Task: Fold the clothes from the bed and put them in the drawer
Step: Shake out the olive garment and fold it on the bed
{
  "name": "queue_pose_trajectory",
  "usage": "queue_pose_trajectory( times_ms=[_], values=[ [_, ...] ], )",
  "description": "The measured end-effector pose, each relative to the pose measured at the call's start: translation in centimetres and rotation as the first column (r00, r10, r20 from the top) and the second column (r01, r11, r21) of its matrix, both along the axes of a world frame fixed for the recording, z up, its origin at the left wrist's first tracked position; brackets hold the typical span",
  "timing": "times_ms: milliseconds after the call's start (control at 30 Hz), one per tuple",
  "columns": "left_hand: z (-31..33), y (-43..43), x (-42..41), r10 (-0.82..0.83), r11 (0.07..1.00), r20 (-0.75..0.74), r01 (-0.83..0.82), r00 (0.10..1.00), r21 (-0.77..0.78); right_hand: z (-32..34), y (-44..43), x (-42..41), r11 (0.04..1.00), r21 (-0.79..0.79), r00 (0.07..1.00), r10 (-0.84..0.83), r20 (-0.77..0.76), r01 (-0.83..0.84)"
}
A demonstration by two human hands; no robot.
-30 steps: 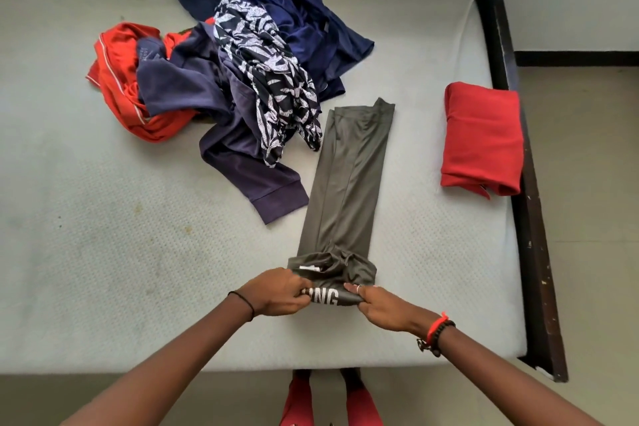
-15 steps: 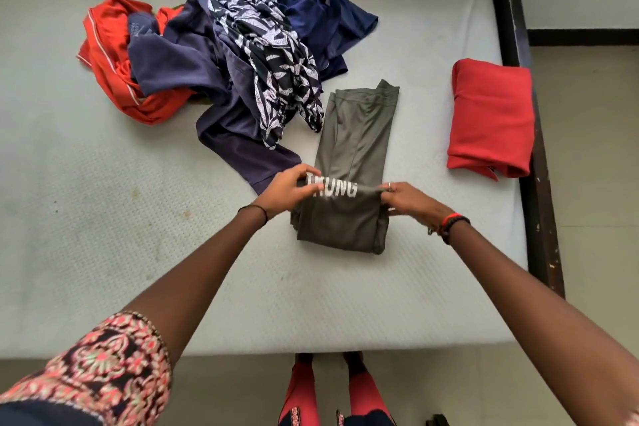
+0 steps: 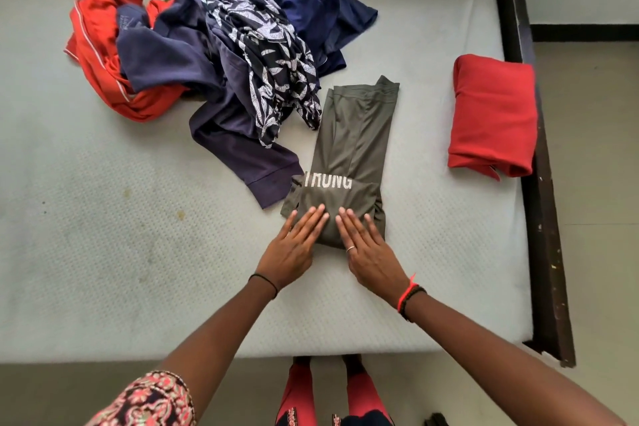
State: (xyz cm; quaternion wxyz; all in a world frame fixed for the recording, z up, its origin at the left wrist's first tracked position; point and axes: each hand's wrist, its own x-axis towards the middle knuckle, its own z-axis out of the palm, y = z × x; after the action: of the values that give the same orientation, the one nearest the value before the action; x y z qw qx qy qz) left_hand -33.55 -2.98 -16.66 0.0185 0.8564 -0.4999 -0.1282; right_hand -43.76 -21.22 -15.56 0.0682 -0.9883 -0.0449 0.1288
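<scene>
Four loose garments heap at the far left of the mattress [image 3: 103, 252] — an orange-red top [image 3: 100, 79], a purple sweatshirt [image 3: 221, 121], a black-and-white patterned piece [image 3: 262, 55] and a dark blue one [image 3: 311, 0] behind. Just right of the heap lies the olive shirt [image 3: 356, 135], a narrow strip with its near end folded over and white lettering on the fold. Your left hand [image 3: 294, 249] presses flat on the fold's near-left part, grip apart, fingers straight. Your right hand [image 3: 366, 249] lies flat beside it — grip likewise apart. Well to the right, a folded red garment [image 3: 494, 114] sits at the mattress edge by the dark bed frame [image 3: 539, 183].
</scene>
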Motion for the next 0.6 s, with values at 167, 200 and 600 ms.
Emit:
queue_pose_trajectory(
  times_ms=[167,200,600],
  values=[
    [-0.1,-2.5,1.6,0.022,0.999,0.062,-0.024,0.998,0.036,-0.8,-0.1,2.4,0.987,-0.092,0.991,-0.133,-0.002,0.132],
    [-0.1,-2.9,2.0,0.006,0.999,0.065,-0.01,0.998,0.053,-0.7,-0.1,2.8,0.982,-0.111,0.988,-0.154,-0.023,0.15],
    [3.2,-1.8,2.1,-0.106,0.955,-0.353,0.193,0.93,0.223,1.3,1.9,0.2,0.97,0.02,0.943,-0.23,-0.241,0.242]
  ],
)
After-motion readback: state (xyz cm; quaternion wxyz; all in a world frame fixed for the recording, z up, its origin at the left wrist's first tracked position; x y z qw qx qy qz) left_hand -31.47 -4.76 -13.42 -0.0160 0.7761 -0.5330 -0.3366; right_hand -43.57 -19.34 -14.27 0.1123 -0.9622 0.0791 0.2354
